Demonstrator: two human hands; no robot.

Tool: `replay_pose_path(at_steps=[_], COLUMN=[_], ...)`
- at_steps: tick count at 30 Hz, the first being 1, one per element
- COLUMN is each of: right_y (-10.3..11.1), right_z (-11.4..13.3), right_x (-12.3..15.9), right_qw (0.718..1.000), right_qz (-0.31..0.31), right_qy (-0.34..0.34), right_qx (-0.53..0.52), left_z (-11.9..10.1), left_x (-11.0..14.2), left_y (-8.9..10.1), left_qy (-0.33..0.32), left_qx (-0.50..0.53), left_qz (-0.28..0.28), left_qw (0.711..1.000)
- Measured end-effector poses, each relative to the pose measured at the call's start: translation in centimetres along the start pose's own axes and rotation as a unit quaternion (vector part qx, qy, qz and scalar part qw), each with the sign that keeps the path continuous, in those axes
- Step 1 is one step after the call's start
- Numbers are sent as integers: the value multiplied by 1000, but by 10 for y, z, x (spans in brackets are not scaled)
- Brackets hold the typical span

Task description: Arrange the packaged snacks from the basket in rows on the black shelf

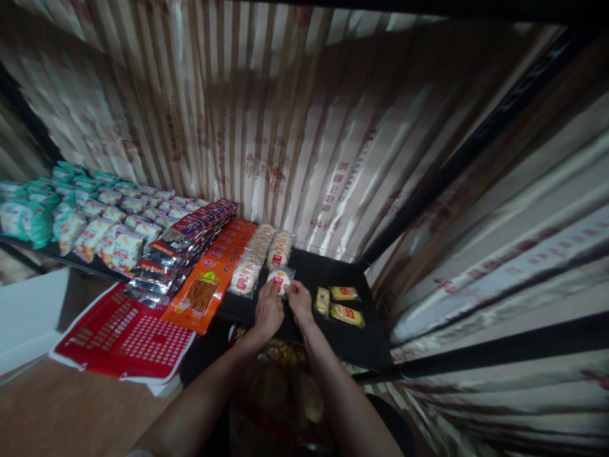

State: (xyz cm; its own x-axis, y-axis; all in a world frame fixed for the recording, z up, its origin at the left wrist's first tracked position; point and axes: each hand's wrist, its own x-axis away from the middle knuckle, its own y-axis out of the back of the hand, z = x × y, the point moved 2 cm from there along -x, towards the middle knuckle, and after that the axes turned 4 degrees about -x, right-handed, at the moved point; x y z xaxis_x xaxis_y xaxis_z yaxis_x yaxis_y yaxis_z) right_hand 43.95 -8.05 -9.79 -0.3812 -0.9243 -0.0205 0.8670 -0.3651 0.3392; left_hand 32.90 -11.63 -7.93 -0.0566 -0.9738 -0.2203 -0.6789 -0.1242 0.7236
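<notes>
My left hand [269, 310] and my right hand [299, 303] pinch a round pale pastry in a clear wrapper [279, 281] from its two near sides. The pastry has a red and yellow label and is at the front of a short row of the same wrapped pastries [280, 249]. Left of it runs a longer row of these round pastries [254, 254]. To the right of my right hand, small yellow-wrapped cakes [346, 314] lie on the black shelf [304, 327].
Further left are an orange snack packet [203, 295], stacked dark silver-edged packets [176, 244], white snack bags [121, 247] and green bags [38, 222]. A red basket [128, 339] stands below the shelf's front edge. Pleated curtain [285, 127] hangs behind, with a dark post [428, 165] at the right.
</notes>
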Motion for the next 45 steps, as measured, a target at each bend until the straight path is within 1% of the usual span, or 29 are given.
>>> replay_pose_path(at_steps=[3, 9, 11, 16, 20, 26, 31, 36, 39, 42, 45], right_y=[-7, -17, -18, -17, -18, -22, -24, -25, -24, -21, -15], right_z=[1, 5, 9, 22, 25, 21, 17, 14, 15, 17, 18], right_x=[-13, -30, -33, -36, -38, -43, -48, -48, -43, -31, -15], right_qw=[1000, 998, 997, 983, 979, 984, 983, 985, 989, 991, 993], right_qz=[1, 10, 11, 17, 6, -15, -23, -21, -28, -36, -44], right_qy=[-26, -34, -38, -56, -54, -26, -11, -6, -7, -14, 12], right_qx=[18, 51, 71, 173, 198, 177, 182, 169, 144, 125, 109], left_z=[1, 3, 3, 4, 7, 14, 17, 18, 17, 16, 14], left_x=[-9, -27, -32, -39, -42, -47, -51, -51, -49, -44, -36], left_y=[-5, -5, -4, -5, -9, -15, -18, -19, -18, -15, -11], left_qy=[-11, -5, -7, -3, 3, -13, -25, -36, -35, -44, -57], left_qx=[-26, -60, -68, -77, -79, -72, -74, -80, -76, -66, -52], left_qz=[13, 32, 41, 58, 58, 44, 30, 36, 41, 42, 36], left_qw=[1000, 998, 997, 995, 995, 996, 996, 996, 996, 996, 996])
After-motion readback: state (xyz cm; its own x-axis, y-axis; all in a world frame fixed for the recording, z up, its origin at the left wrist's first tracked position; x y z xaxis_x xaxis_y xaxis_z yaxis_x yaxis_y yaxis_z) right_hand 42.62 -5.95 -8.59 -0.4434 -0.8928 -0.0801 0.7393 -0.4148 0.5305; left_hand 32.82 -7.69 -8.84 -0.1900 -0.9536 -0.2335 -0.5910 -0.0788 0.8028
